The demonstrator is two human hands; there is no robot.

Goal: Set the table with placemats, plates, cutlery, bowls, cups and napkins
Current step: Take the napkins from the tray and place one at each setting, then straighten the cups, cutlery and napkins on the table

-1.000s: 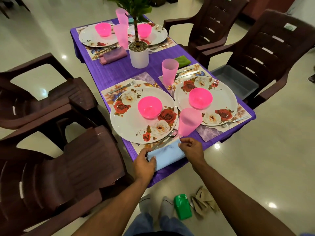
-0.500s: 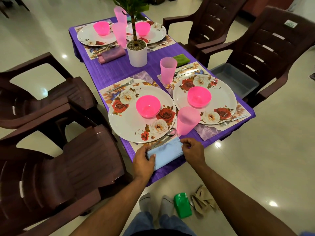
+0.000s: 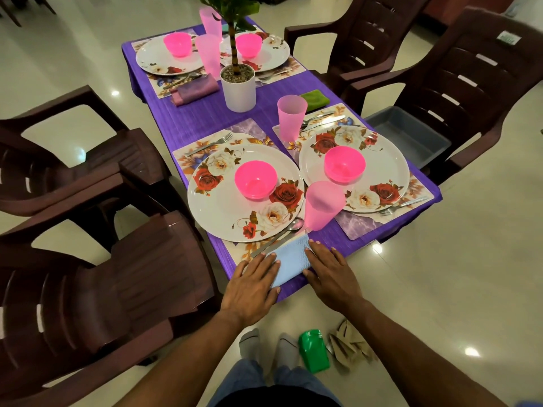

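Observation:
A folded light blue napkin (image 3: pixel 289 261) lies at the near edge of the purple table (image 3: pixel 188 118), just below a spoon and knife (image 3: pixel 279 235). My left hand (image 3: pixel 252 284) lies flat with straight fingers on the napkin's left end. My right hand (image 3: pixel 330 270) lies flat beside and on its right end. Beyond them a floral plate (image 3: pixel 223 212) carries a pink bowl (image 3: pixel 255 179) on a floral placemat (image 3: pixel 191 154), with a fork (image 3: pixel 210 143) at its far side. A pink cup (image 3: pixel 321 205) stands between this plate and the second plate (image 3: pixel 385 168).
Dark brown plastic chairs stand on both sides: (image 3: pixel 97 289) to the left, (image 3: pixel 458 92) to the right with a grey tray (image 3: pixel 408 133) on its seat. A white plant pot (image 3: pixel 238 88), a green napkin (image 3: pixel 314 98) and a purple napkin (image 3: pixel 195 89) sit mid-table. A green box (image 3: pixel 313 349) lies on the floor.
Both hands have let go of the napkin's ends and opened flat, the left one onto the napkin. The napkin lies in the same place at the table edge.

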